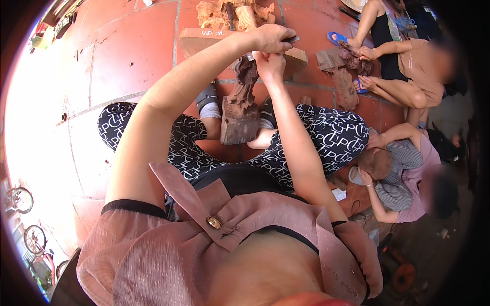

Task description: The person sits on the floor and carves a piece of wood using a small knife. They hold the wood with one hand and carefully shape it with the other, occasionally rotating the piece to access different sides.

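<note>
A dark reddish-brown wood carving [243,92] stands between my knees, its blocky base [240,125] nearest me and its carved top under my hands. My left hand [273,38] reaches over the far end of the carving, its fingers closed on a small flat grey piece [292,39] whose edge sticks out on the right. Just below it, my right hand [270,66] is closed beside the carving's top. A small pale scrap [250,56] shows at its left side; I cannot tell whether these fingers hold it.
Beyond my hands lies a thick wooden board [196,42] with a pale wood carving [214,14] and a dark-handled tool [230,16] on it. To the right, one person handles a dark carving [352,58]; another holds a rounded brown piece [376,163]. Bicycles [34,239] stand far left.
</note>
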`<state>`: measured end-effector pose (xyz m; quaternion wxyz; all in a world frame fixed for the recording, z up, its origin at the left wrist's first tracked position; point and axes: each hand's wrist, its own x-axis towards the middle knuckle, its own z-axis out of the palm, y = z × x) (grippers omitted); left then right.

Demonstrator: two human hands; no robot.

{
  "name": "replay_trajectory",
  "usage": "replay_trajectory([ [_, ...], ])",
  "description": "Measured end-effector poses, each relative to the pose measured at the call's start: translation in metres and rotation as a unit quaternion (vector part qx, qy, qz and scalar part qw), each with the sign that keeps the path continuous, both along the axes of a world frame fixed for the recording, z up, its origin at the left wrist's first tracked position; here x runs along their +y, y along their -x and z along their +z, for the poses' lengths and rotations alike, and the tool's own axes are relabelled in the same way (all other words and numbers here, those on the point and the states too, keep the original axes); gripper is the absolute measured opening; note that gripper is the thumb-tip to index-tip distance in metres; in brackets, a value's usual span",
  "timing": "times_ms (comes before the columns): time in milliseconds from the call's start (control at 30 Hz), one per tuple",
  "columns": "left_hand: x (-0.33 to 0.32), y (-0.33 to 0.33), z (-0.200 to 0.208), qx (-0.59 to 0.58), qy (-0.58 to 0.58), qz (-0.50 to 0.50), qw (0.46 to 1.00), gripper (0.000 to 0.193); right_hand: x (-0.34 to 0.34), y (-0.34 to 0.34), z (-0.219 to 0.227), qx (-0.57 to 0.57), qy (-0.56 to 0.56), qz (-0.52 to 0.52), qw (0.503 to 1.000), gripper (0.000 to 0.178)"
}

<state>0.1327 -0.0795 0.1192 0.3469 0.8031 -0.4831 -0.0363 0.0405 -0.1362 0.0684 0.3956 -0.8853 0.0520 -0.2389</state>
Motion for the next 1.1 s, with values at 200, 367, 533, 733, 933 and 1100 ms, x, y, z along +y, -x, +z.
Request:
replay_trajectory([
  [200,0.013,0.006,0.052,-0.001,0.055,0.03,0.998,0.036,-0.031,0.006,0.017,-0.017,-0.352,0.028,0.935,0.014],
  [367,0.068,0.06,0.012,0.059,0.035,0.164,0.984,0.034,-0.054,0.021,0.032,-0.007,-0.426,-0.031,0.904,0.012],
  [533,0.085,0.145,-0.03,0.122,-0.196,0.148,0.962,0.076,-0.041,0.019,0.029,0.039,-0.398,0.047,0.915,0.01],
  [733,0.08,0.195,-0.054,0.278,-0.034,0.131,0.951,0.042,-0.027,0.01,0.015,0.123,-0.341,0.111,0.925,0.015],
  [933,0.077,0.188,-0.067,0.288,0.015,0.135,0.948,0.041,-0.025,-0.003,0.002,0.129,-0.212,0.107,0.963,0.017],
  [1100,0.08,0.186,-0.049,0.287,0.072,0.196,0.935,0.048,-0.02,0.0,0.001,0.156,-0.167,0.093,0.969,0.018],
])
